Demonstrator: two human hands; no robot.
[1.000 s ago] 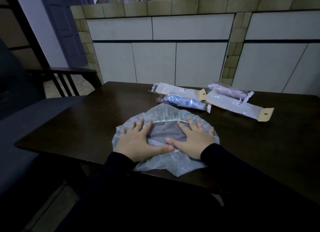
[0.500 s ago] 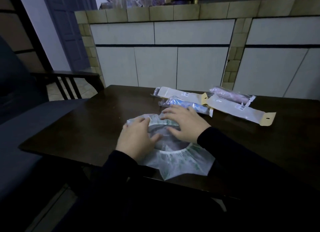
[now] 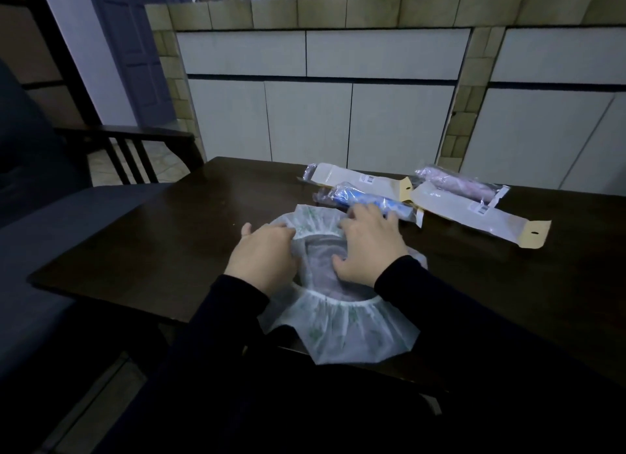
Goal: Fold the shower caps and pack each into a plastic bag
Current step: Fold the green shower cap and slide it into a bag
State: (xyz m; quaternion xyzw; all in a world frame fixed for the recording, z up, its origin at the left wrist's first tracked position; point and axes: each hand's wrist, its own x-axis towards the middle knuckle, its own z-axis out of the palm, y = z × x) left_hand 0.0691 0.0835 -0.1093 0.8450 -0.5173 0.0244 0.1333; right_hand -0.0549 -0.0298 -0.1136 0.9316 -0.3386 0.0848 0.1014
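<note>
Nearest me, the shower cap (image 3: pixel 342 321) lies on the dark table (image 3: pixel 135 247), its front frill hanging over the near edge at 6 o'clock and its elastic opening facing up. My left hand (image 3: pixel 261 253) curls its fingers over the cap's left rim and grips it; my right hand (image 3: pixel 369 247) lies across the far rim with fingers spread and bent onto the plastic. Just beyond my right hand, at 12 o'clock, lies a bagged blue cap (image 3: pixel 366 201). Farther, toward 1 o'clock, lie two flat bags (image 3: pixel 474 213) and a bagged pink cap (image 3: pixel 457 184).
</note>
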